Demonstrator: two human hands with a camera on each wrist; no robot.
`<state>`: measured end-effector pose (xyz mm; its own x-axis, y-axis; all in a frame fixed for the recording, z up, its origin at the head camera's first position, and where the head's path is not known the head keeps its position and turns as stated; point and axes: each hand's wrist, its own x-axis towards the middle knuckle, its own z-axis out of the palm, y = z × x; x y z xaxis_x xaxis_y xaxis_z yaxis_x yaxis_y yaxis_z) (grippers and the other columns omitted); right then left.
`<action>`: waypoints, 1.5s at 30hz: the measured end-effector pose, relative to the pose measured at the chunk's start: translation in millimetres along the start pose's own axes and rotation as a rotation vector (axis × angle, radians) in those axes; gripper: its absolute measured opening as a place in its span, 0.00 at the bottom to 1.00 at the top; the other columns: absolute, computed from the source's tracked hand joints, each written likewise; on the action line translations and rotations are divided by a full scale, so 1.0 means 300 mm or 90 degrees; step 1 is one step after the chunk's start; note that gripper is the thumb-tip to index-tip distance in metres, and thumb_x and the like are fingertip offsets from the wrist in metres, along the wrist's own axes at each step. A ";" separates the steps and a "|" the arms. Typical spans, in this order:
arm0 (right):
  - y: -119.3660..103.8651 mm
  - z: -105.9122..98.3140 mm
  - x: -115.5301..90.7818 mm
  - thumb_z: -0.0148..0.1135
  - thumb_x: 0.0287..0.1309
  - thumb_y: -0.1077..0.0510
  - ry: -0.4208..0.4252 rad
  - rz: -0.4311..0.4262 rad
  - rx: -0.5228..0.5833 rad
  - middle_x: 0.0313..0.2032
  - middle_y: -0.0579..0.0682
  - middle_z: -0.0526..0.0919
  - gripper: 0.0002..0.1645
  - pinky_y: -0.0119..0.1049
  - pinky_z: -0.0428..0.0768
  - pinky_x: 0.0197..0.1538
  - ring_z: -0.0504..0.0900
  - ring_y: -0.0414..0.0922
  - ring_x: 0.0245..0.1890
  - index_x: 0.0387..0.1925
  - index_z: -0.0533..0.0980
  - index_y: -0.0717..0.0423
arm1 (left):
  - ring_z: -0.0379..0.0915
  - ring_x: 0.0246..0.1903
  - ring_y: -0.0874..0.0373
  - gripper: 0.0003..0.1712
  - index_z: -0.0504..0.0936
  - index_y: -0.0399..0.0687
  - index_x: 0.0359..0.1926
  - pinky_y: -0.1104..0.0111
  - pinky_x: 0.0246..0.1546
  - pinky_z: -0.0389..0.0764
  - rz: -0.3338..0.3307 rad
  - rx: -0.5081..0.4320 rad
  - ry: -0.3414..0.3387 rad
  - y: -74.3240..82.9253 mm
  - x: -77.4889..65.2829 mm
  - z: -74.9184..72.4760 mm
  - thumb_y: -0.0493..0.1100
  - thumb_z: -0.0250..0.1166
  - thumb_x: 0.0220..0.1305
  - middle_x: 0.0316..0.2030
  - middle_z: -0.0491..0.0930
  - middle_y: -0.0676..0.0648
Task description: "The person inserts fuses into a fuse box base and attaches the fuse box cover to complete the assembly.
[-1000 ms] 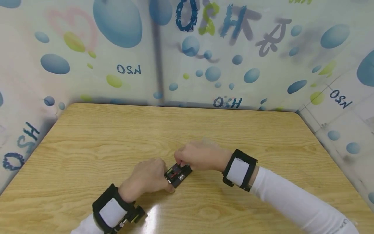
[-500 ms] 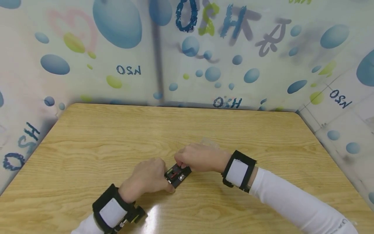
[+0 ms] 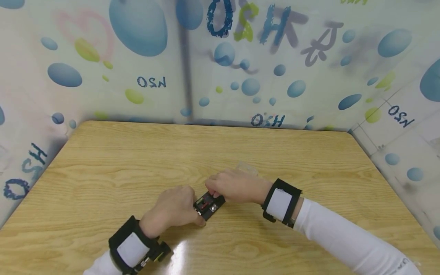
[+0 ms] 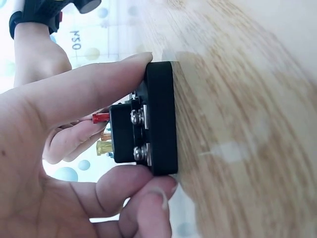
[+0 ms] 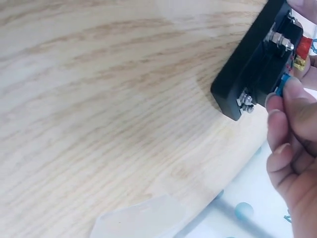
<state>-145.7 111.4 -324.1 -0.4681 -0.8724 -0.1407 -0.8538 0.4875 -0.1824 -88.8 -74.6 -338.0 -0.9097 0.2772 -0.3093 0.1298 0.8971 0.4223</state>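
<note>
A black fuse block (image 3: pixel 214 209) with metal screw terminals (image 4: pixel 139 152) stands on the table between both hands. My left hand (image 3: pixel 174 206) grips its left end, thumb and fingers on opposite sides of the base. Red (image 4: pixel 100 118) and yellow (image 4: pixel 104 148) blade fuses stick up from the block's top. At its right end my right hand (image 3: pixel 237 185) pinches a small blue blade fuse (image 5: pixel 282 85) between thumb and finger. The blue fuse is at the block's top; how deep it sits is hidden by the fingertips.
A clear plastic cover (image 5: pixel 141 219) lies on the wooden table (image 3: pixel 144 152), just behind my right hand in the head view. Printed walls (image 3: pixel 148 103) with blue dots and letters border the table at the back and sides.
My right hand has shifted slightly downward in the head view, so more of the clear cover shows behind it. The left hand and the fuse block stay nearly in place.
</note>
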 end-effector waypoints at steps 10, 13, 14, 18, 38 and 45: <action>-0.001 0.038 -0.018 0.61 0.64 0.62 0.035 -0.001 -0.054 0.37 0.43 0.80 0.07 0.29 0.79 0.40 0.79 0.38 0.36 0.38 0.70 0.50 | 0.67 0.17 0.59 0.23 0.75 0.52 0.13 0.68 0.19 0.65 0.001 0.003 0.002 0.002 -0.001 0.000 0.56 0.81 0.32 0.15 0.75 0.53; -0.003 0.045 -0.022 0.59 0.66 0.60 0.050 -0.018 -0.083 0.37 0.43 0.79 0.06 0.29 0.79 0.41 0.79 0.38 0.36 0.39 0.69 0.50 | 0.67 0.17 0.59 0.23 0.74 0.52 0.13 0.68 0.19 0.65 0.000 0.002 0.002 0.001 0.001 0.001 0.56 0.81 0.33 0.15 0.74 0.53; -0.002 0.047 -0.024 0.59 0.66 0.60 0.054 -0.024 -0.091 0.36 0.43 0.79 0.06 0.30 0.79 0.41 0.79 0.38 0.36 0.39 0.69 0.50 | 0.67 0.17 0.59 0.23 0.74 0.52 0.13 0.68 0.19 0.65 0.001 0.000 0.002 0.001 0.002 0.002 0.56 0.81 0.33 0.15 0.74 0.54; -0.003 0.050 -0.027 0.59 0.64 0.63 0.060 -0.039 -0.120 0.37 0.43 0.78 0.08 0.31 0.80 0.44 0.80 0.38 0.39 0.40 0.69 0.51 | 0.67 0.17 0.59 0.23 0.74 0.52 0.13 0.68 0.19 0.65 0.006 0.000 0.005 -0.001 0.003 0.004 0.56 0.81 0.32 0.14 0.74 0.53; -0.012 0.049 -0.029 0.61 0.60 0.66 0.062 -0.054 -0.166 0.37 0.42 0.82 0.10 0.32 0.81 0.44 0.81 0.39 0.38 0.40 0.72 0.51 | 0.66 0.16 0.60 0.23 0.75 0.52 0.13 0.69 0.18 0.64 0.002 -0.011 -0.001 0.000 0.003 0.002 0.54 0.81 0.33 0.14 0.75 0.53; -0.007 0.006 -0.001 0.68 0.55 0.65 -0.013 -0.005 -0.030 0.31 0.41 0.82 0.11 0.25 0.76 0.35 0.75 0.34 0.30 0.31 0.73 0.49 | 0.66 0.16 0.60 0.23 0.75 0.51 0.13 0.69 0.18 0.64 0.003 -0.006 -0.002 0.001 0.003 -0.001 0.55 0.81 0.33 0.14 0.75 0.53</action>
<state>-143.4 110.8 -325.3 -0.4575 -0.8748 -0.1597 -0.8673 0.4786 -0.1370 -89.6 -74.2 -337.9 -0.9076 0.2832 -0.3099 0.1309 0.8923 0.4320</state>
